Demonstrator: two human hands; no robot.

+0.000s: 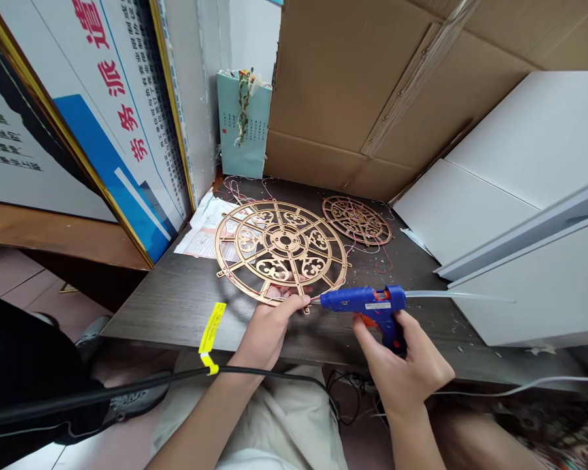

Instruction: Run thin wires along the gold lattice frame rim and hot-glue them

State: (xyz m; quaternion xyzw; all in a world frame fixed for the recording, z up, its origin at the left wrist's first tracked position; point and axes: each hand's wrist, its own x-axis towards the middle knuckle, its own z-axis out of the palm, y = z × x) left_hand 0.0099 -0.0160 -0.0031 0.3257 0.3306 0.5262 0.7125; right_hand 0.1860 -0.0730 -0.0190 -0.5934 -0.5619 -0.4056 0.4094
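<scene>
My left hand [273, 321] grips the near rim of a large round openwork wooden panel [285, 240], its thumb on top and fingers underneath. The panel is raised and tilted over the desk. My right hand [402, 369] is closed around a blue glue gun [362, 300], with fingers near the orange trigger. A clear glue stick [451, 296] sticks out of its back. The gun's nozzle points left and is at the panel's rim, close to my left thumb. Thin red and white wires [343, 282] run along the panel's edge.
A smaller round panel [357, 220] lies behind on the dark desk [166, 307]. Printed papers [200, 228] and a light blue bag [242, 130] stand at the back left. Cardboard [343, 85] and white boxes [490, 183] border the desk. A black cable [142, 380] crosses in front, bearing a yellow tag [212, 328].
</scene>
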